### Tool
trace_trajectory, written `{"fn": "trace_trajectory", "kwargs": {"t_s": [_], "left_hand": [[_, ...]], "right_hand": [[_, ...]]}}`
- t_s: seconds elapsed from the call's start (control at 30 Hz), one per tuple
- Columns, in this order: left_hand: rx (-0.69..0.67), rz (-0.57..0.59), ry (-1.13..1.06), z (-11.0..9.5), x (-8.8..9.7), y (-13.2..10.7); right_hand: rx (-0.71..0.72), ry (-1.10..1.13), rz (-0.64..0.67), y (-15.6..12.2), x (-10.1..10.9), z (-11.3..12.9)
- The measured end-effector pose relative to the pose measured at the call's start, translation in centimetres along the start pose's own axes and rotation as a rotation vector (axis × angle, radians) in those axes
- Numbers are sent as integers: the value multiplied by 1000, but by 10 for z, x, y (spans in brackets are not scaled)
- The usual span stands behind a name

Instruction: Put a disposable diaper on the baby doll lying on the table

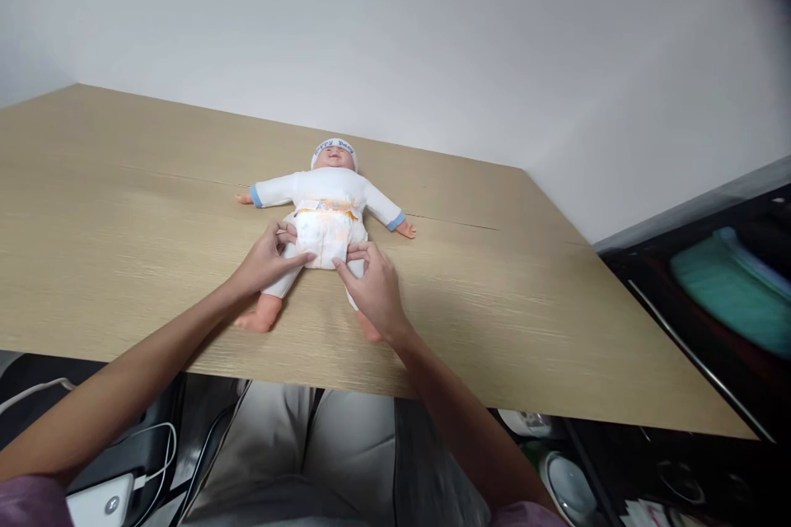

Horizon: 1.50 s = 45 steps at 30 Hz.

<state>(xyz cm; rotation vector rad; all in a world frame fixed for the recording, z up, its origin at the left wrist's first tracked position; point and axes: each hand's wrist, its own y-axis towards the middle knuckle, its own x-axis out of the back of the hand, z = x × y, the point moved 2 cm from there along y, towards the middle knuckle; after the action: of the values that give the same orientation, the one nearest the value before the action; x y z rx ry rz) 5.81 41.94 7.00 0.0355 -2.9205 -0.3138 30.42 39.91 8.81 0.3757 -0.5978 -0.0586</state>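
Observation:
A baby doll (330, 184) in a white outfit with blue cuffs and a white cap lies on its back, arms spread, head away from me. Around its hips, over the clothing, is a white diaper (322, 239) with an orange patterned waistband. My left hand (272, 255) pinches the diaper's edge at the left leg opening, thumb on the front. On the other side my right hand (371, 276) pinches the edge by the right leg, thumb and fingers closed. The doll's bare feet point toward me; my right hand partly covers one of them.
The wooden table (494, 296) stands against a pale wall, with a thin seam running across its top. Below its front edge at left sits a white power bank (102, 502) with a cable. Dark shelving with a teal item (732, 292) stands at right.

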Motion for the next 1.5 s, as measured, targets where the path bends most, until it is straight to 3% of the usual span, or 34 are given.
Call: {"fn": "trace_trajectory", "kwargs": {"t_s": [0.3,0.43,0.57,0.67,0.97,1.13,1.33,1.5], "left_hand": [[39,197,169,-22,4,-6],[144,277,26,-27,2,1],[247,288,-164,-29,1,4],[245,290,-201,-29,1,3],[89,232,18,-24,-1,3],[191,271,-94,-27,-4,4],[327,217,-319,-28,-7,2],[331,178,-398,-23,-6,1]], "right_hand": [[121,-154,94,-1,-5,4],[84,-123,94,2,-8,1],[46,-25,82,3,-5,-3],[8,-3,62,3,-4,-6],[57,-58,101,8,-9,-4],[32,13,125,15,-12,-10],[-42,201,164,17,-9,-11],[-65,102,115,9,2,-8]]}}
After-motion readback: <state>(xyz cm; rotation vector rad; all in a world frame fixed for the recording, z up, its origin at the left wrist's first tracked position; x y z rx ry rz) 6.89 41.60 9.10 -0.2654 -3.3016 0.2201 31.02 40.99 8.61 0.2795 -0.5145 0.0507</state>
